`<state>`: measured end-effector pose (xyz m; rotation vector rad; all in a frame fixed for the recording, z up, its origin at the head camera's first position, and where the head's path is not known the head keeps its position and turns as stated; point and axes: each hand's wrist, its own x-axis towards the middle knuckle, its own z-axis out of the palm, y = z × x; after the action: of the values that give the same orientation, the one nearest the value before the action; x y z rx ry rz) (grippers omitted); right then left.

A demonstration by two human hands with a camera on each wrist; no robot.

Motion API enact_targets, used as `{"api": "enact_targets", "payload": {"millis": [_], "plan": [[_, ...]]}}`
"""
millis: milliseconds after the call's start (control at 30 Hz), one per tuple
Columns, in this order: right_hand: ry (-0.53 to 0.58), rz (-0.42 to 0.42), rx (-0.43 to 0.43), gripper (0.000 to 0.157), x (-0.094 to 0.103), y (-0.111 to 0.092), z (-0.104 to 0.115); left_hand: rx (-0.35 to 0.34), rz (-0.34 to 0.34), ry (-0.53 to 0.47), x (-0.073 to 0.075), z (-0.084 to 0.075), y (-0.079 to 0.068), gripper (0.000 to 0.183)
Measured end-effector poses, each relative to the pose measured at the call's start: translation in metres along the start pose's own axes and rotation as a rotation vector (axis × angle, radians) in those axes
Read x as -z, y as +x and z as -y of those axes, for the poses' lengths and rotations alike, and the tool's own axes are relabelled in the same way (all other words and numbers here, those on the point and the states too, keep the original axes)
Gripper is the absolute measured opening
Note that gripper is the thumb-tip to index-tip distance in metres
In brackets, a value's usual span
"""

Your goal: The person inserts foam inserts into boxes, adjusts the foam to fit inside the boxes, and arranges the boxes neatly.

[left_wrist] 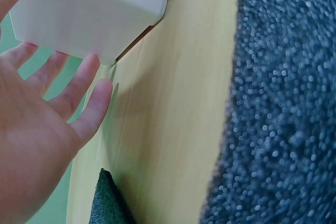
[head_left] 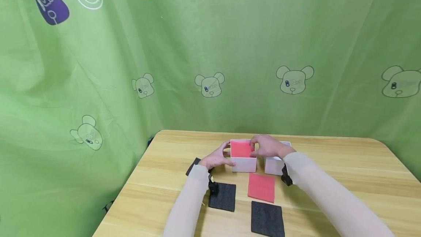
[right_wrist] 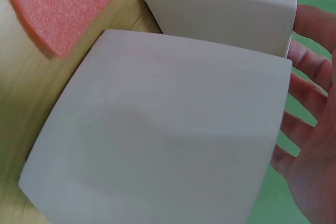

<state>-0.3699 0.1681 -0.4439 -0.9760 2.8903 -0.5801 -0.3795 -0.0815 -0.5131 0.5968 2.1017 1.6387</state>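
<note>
A: Right, the centre of the frame, just below the middle: the left hand (head_left: 217, 157) has the white box (head_left: 243, 165), thumb on its front, fingers round its left side!

B: Grasping it, then. And the right hand (head_left: 268, 146)?

A: Over the box's right rim, fingers bent down at the edge of the red sheet (head_left: 241, 150) inside. Pinching or only pressing? I can't tell from here.

B: That sheet sits inside the box, a little under the rim, facing up.

A: Just right of it, a second white box (head_left: 273, 166), partly hidden under the right wrist. Well apart from the first?

B: No, near, with a narrow gap between. Now lower down: another red sheet (head_left: 261, 188) lies flat on the desk (head_left: 348, 178), just in front of the two boxes.

A: Black ones too! One black sheet (head_left: 267, 218) at the bottom, right of centre, and a second black sheet (head_left: 223, 197) to its upper left, beside the left wrist.

B: And a third black sheet (head_left: 193, 166), left of the left hand and partly covered by it. Behind everything, the green curtain (head_left: 250, 109) with its bear heads fills the upper frame.
</note>
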Motion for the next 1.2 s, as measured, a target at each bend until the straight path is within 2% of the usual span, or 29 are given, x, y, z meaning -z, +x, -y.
{"api": "enact_targets", "payload": {"millis": [200, 667, 1000, 1200], "plan": [[-0.02, 0.009, 0.023, 0.018, 0.002, 0.0005, 0.0011, -0.005, -0.001, 0.002, 0.0002, -0.0006, 0.0008, 0.1], [0.073, 0.074, -0.011, 0.012, 0.0053, 0.0028, -0.0017, -0.008, 0.003, 0.002, 0.0009, 0.0033, 0.0029, 0.101], [0.138, 0.095, -0.102, 0.03, 0.0041, 0.0056, -0.0021, 0.002, 0.001, 0.013, 0.0017, 0.0036, 0.0025, 0.101], [0.11, 0.061, -0.038, 0.037, -0.0028, 0.0096, 0.0017, -0.011, -0.003, 0.005, 0.0019, 0.0055, 0.0022, 0.1]]}}
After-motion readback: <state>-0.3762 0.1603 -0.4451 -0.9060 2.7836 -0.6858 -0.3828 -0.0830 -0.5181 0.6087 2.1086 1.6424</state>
